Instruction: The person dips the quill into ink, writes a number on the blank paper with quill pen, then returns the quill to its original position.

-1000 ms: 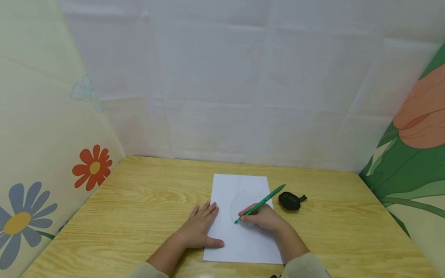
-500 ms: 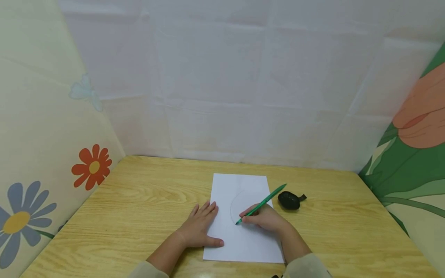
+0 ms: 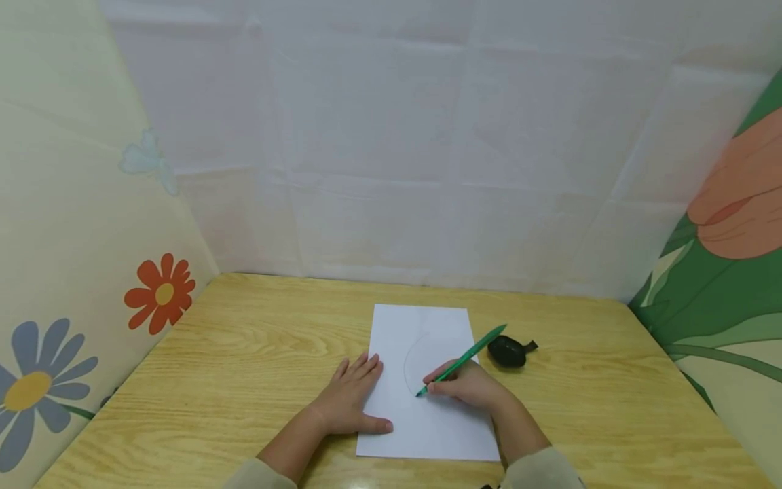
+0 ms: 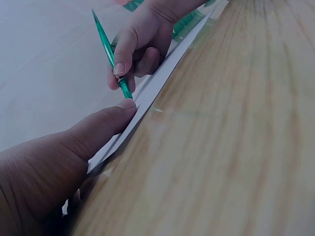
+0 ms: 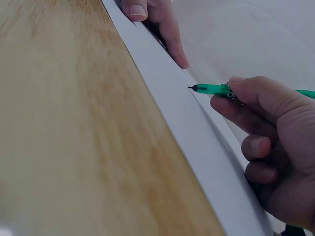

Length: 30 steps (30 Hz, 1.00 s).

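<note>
A white sheet of paper (image 3: 400,435) lies on the wooden table, bearing a thin curved pencil-grey line on its upper half. My right hand (image 3: 473,386) pinches a green pen (image 3: 469,353) between thumb and fingers, its dark tip at the lower end of the curve. In the right wrist view the pen (image 5: 211,89) meets the paper at its tip, with the other fingers curled below. My left hand (image 3: 351,401) lies flat with spread fingers over the paper's left edge, its thumb on the sheet. The left wrist view shows that thumb (image 4: 106,120) on the paper.
To the right of the paper sits a black, rounded object (image 3: 508,352) with a short tab. The wooden table (image 3: 256,339) runs back to a white cloth wall (image 3: 366,136). Flower-printed panels (image 3: 55,204) stand at both sides.
The pen tip has moved slightly down and to the right with my right hand, and the curved line reaches a little further. My left hand stays in place on the paper.
</note>
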{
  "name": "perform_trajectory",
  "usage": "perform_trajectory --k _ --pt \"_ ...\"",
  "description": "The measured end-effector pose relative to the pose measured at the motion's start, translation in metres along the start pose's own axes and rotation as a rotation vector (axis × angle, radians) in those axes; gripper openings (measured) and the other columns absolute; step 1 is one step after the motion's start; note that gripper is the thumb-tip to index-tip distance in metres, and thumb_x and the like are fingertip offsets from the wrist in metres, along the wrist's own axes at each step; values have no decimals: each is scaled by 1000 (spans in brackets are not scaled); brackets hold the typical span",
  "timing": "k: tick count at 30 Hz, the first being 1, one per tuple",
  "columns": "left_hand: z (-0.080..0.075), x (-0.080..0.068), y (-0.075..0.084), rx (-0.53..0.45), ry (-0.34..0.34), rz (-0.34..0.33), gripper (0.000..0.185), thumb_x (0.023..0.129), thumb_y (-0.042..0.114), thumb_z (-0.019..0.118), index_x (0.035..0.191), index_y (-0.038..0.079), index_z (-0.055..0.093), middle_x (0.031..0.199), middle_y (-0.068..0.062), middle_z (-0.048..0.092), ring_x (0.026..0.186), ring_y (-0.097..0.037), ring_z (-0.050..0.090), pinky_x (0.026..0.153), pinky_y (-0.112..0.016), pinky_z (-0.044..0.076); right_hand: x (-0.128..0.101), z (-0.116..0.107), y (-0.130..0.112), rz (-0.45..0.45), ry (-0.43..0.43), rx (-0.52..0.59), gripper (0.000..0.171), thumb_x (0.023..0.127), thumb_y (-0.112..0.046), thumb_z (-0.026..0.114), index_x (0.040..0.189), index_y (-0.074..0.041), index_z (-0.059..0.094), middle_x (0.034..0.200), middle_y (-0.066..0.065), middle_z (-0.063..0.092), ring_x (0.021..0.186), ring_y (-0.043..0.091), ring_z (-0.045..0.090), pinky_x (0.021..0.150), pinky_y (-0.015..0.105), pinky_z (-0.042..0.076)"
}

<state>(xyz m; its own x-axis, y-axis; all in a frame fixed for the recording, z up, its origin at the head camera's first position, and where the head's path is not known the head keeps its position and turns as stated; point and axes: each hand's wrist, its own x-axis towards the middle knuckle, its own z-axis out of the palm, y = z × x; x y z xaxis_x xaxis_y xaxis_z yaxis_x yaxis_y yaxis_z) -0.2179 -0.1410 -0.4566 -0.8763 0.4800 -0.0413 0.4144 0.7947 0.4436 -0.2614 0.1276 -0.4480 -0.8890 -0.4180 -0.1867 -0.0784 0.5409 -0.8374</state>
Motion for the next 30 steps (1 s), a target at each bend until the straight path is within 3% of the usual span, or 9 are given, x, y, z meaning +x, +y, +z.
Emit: perform_trajectory --k 30 --pt "0 -1 0 -4 4 5 110 76 67 69 152 -3 29 162 -17 24 152 -37 14 120 -61 6 -7 -7 7 -31 -17 3 25 82 -29 78 102 -15 77 69 -5 58 61 12 44 58 24 41"
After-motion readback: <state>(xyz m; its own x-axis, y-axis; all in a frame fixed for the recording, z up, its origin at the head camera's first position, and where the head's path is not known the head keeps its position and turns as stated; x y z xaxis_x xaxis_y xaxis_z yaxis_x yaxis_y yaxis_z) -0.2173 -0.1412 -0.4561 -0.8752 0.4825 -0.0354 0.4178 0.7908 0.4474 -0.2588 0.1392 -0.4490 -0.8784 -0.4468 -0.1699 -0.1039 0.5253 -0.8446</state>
